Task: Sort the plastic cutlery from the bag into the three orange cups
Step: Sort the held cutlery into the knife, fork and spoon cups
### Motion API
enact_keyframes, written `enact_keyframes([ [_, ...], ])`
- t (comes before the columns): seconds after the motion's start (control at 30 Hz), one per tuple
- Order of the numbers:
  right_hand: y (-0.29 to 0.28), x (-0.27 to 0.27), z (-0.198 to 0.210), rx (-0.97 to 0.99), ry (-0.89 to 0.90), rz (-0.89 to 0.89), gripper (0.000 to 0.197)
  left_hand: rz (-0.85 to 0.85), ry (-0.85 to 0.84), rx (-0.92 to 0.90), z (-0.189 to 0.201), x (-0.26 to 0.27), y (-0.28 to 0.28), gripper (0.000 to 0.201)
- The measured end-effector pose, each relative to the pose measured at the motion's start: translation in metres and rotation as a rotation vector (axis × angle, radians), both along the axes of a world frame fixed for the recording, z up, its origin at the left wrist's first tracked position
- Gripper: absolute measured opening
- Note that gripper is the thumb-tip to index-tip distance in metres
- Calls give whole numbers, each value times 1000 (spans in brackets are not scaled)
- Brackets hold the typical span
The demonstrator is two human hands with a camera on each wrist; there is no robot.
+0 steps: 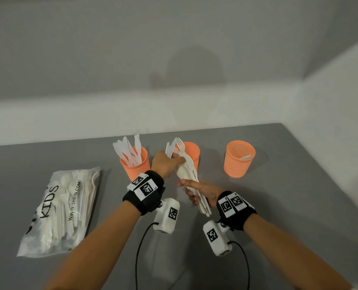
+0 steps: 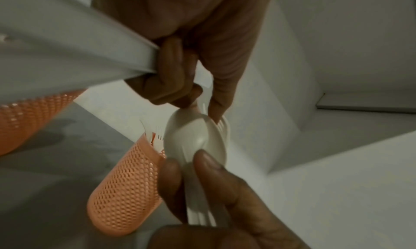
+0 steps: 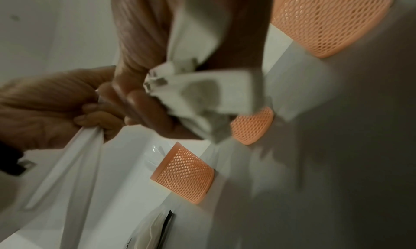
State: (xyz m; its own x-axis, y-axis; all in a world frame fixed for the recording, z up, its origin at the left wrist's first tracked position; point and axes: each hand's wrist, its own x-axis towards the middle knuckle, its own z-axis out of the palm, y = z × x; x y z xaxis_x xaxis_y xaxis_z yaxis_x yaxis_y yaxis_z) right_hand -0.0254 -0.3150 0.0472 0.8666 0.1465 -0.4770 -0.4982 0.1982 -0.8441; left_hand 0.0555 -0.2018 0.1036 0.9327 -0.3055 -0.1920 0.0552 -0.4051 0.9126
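Observation:
My right hand [image 1: 194, 195] grips the handle end of a bundle of white plastic cutlery [image 1: 191, 176], held tilted above the table. My left hand [image 1: 172, 161] pinches pieces at the bundle's upper end, and a fork and a knife stick up from it in front of the middle orange cup [image 1: 191, 152]. In the left wrist view a spoon bowl [image 2: 191, 137] tops the bundle, with my left fingertips [image 2: 186, 100] on it. The left cup [image 1: 135, 164] holds several knives. The right cup [image 1: 238, 159] has one white piece inside. The bag [image 1: 58, 212] lies flat at the left, still holding cutlery.
The grey table [image 1: 289, 206] ends at a white wall behind the cups, and its right edge runs diagonally. Black cables [image 1: 140, 248] hang from my wrist cameras near the front. In the right wrist view all three cups [image 3: 184, 174] stand in a row.

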Motion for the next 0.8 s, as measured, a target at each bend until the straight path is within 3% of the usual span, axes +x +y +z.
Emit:
enact_keyframes([
  [0.13,0,1,-2,-26,-5,-8,18,42,-43,23,-2,2,-3,18],
  [0.33,3,4,0,-38,-45,-23,33,250,-43,-221,-4,10,-5,15],
  [0.53,4,8,-2,-63,-53,-8,32,181,-84,-275,-7,7,-1,22],
  [0.67,6,8,-4,-107,-74,-2,29,380,-113,-369,2,26,8,36],
  [0.8,4,8,-8,-155,-62,14,29,554,-109,-484,21,56,25,35],
])
